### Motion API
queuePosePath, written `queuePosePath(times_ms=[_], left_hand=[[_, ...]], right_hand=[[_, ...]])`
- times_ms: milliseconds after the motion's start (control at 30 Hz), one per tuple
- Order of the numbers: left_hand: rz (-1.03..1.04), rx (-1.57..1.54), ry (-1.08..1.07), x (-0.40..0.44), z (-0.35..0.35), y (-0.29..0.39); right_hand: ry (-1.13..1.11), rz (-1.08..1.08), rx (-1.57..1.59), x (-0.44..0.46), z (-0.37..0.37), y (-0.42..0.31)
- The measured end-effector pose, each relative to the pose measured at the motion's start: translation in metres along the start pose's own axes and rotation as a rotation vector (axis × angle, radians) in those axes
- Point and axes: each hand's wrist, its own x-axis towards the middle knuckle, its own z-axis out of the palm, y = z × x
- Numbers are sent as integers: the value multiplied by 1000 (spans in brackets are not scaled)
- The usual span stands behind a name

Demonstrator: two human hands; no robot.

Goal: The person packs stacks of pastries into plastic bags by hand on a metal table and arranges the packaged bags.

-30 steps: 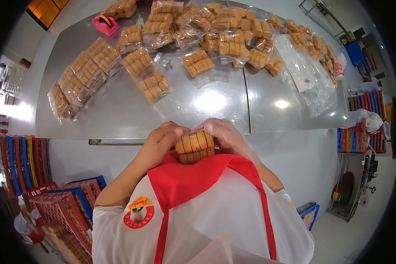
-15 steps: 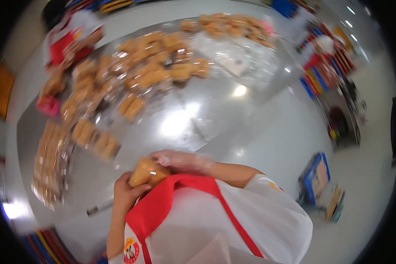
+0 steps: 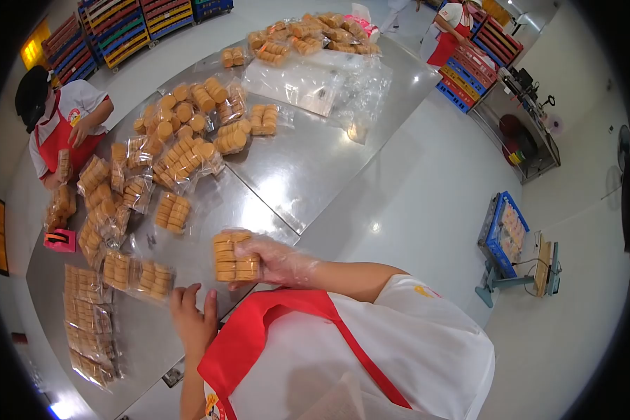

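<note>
My right hand, in a clear plastic glove, grips a pack of round golden biscuits stacked in columns, above the near edge of the metal table. Whether a clear bag covers these biscuits is hard to make out. My left hand is bare and holds nothing, its fingers apart over the table edge. Just beyond its fingertips lie two bagged biscuit packs end to end. Farther left, several bagged packs lie in a neat row.
Bagged biscuits are heaped across the metal table. Clear plastic bags lie at the back. A pink tape dispenser sits near a co-worker at the left. A blue crate stands off to the right.
My left hand has let go of the biscuit pack and moved down to the left, opening. The right hand keeps the pack. The view has shifted and become sharper.
</note>
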Motion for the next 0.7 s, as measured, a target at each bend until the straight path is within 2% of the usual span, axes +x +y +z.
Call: queuePosePath(times_ms=[100, 200, 400, 467, 600, 700], left_hand=[[456, 429, 92, 4, -5, 1], [500, 719, 40, 11, -2, -19], [352, 744, 67, 31, 1, -47], [334, 748, -36, 35, -11, -34], [254, 763, -300, 50, -52, 1], [241, 679, -316, 68, -80, 17]], right_hand=[[80, 28, -2, -5, -9, -3], [31, 107, -6, 4, -25, 15], [-62, 130, -42, 22, -8, 17], [-127, 102, -32, 41, -8, 23], [-162, -115, -23, 62, 17, 26], [-220, -316, -136, 63, 40, 26]])
